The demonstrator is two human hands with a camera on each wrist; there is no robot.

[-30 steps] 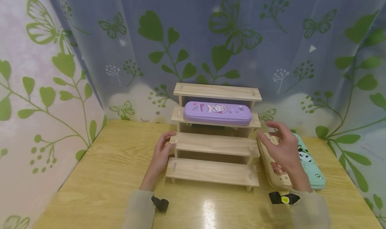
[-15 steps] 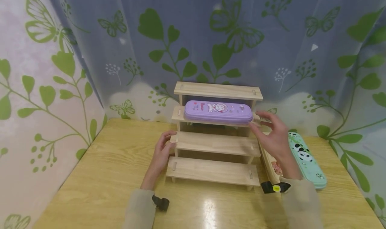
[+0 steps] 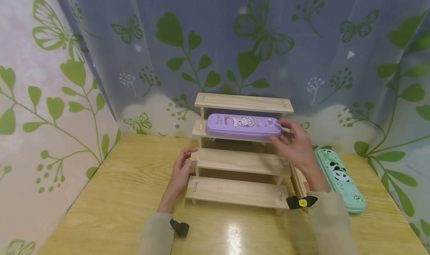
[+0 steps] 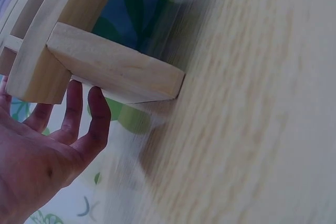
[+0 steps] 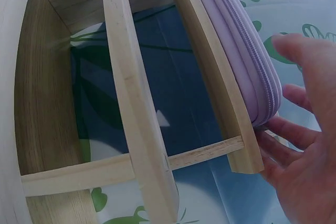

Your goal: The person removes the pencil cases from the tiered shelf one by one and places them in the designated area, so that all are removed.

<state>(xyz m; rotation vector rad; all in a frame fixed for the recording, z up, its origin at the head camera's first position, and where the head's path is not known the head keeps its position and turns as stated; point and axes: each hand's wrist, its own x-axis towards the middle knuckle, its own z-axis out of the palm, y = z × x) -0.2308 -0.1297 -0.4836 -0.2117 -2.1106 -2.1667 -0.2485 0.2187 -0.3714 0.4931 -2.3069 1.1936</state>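
Observation:
A stepped wooden shelf [image 3: 238, 191] stands on the table. My left hand [image 3: 180, 173] holds the left end of its second-lowest step; in the left wrist view bent fingers [image 4: 100, 114] touch the wooden side piece. A purple pencil case [image 3: 231, 126] with a cartoon rabbit print lies on the second step from the top. My right hand [image 3: 297, 146] reaches round the right end of this case, thumb toward its front and fingers behind. The right wrist view has fingertips [image 5: 273, 124] at the case's end and the thumb [image 5: 299, 51] slightly apart from the zipped side.
A mint-green pencil case [image 3: 340, 180] with a panda lies on the table at the right. Beside it, a beige case [image 3: 299, 180] is mostly hidden under my right forearm. A patterned curtain [image 3: 215, 42] hangs close behind the shelf.
My right hand has moved left from above the beige case to the right end of the purple case. My left hand and the shelf stay where they were.

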